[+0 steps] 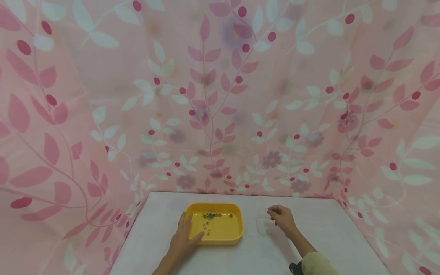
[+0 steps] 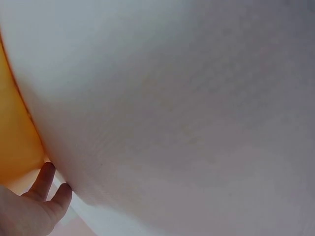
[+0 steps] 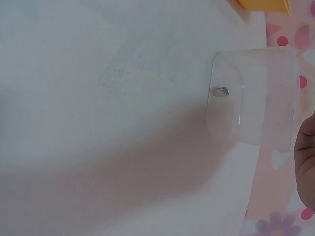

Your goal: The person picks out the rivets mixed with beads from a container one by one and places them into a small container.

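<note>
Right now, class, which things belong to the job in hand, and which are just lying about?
In use: yellow tray, small beads, clear container, one bead inside it, left hand, right hand.

Lying about: floral pink cloth, white table.

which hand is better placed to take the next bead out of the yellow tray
Probably the left. The left hand rests on the yellow tray rim, its thumb just short of the beads. The right hand is over the clear container, farther from the beads.
</note>
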### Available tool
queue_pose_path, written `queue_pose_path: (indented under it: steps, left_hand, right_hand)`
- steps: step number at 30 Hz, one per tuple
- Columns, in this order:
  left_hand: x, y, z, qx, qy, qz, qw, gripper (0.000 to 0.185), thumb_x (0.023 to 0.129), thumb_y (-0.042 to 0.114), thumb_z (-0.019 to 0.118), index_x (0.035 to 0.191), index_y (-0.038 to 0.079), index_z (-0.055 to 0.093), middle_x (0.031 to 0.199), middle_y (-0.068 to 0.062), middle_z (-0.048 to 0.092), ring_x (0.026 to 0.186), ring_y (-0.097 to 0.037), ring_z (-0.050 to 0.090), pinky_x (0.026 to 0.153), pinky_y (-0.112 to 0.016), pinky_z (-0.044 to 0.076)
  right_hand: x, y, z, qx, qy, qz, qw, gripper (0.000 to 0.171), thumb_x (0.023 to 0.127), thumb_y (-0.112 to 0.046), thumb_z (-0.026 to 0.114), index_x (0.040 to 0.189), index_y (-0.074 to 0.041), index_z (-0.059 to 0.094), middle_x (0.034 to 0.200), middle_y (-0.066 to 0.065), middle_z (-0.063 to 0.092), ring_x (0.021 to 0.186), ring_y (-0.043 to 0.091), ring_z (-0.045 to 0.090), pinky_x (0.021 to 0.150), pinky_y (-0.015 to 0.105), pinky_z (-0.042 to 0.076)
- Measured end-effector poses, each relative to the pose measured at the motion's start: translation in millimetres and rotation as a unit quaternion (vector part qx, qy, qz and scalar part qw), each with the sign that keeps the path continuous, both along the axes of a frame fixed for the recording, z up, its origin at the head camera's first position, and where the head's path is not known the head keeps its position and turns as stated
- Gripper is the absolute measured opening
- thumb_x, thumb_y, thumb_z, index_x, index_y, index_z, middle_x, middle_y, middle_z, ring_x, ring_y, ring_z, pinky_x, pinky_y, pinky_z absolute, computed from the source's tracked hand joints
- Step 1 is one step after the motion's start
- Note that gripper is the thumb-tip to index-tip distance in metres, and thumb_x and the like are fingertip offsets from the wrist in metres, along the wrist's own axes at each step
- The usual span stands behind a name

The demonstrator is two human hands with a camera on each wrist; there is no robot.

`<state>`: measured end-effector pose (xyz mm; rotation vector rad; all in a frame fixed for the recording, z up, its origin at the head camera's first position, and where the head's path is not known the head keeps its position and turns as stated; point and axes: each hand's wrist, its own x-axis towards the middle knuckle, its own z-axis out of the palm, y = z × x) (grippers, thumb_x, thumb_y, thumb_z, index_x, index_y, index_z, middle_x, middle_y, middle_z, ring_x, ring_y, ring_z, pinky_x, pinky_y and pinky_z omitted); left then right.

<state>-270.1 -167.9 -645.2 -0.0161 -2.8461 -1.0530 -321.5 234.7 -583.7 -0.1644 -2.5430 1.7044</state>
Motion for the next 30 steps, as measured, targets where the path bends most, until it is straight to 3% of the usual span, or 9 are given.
queue_pose_path:
  steps: [12, 24, 30]
  left_hand:
    - [1.9, 1, 1.1, -0.004, -0.001, -0.005, 1.0000, 0.091, 0.085, 0.061, 0.067, 0.155, 0.014, 0.033, 0.166, -0.013, 0.009, 0.125, -0.048, 0.051, 0.093, -0.063, 0.047]
    - [0.6, 1, -0.9, -0.002, -0.004, 0.000, 1.0000, 0.092, 0.085, 0.062, 0.066, 0.156, 0.015, 0.031, 0.166, -0.011, 0.008, 0.129, -0.046, 0.049, 0.095, -0.064, 0.045]
    - [1.8, -1, -1.4, 0.001, 0.011, -0.008, 0.9999, 0.098, 0.084, 0.062, 0.066, 0.156, 0.009, 0.026, 0.166, -0.013, 0.009, 0.128, -0.045, 0.051, 0.092, -0.061, 0.048]
  right_hand:
    - [6.9, 7, -4.5, -0.010, -0.012, -0.001, 1.000, 0.026, 0.090, -0.015, 0.071, 0.107, 0.004, 0.069, 0.086, 0.010, 0.070, 0.068, 0.019, 0.062, 0.052, 0.027, 0.049]
    - [10.5, 7, -8.7, -0.002, -0.008, -0.003, 1.000, 0.020, 0.089, -0.015, 0.073, 0.102, 0.000, 0.072, 0.087, 0.012, 0.072, 0.070, 0.022, 0.064, 0.049, 0.025, 0.045]
    - [10.4, 6, -11.3, -0.004, -0.009, -0.007, 1.000, 0.019, 0.088, -0.016, 0.075, 0.100, -0.002, 0.072, 0.089, 0.014, 0.072, 0.071, 0.021, 0.063, 0.050, 0.025, 0.045]
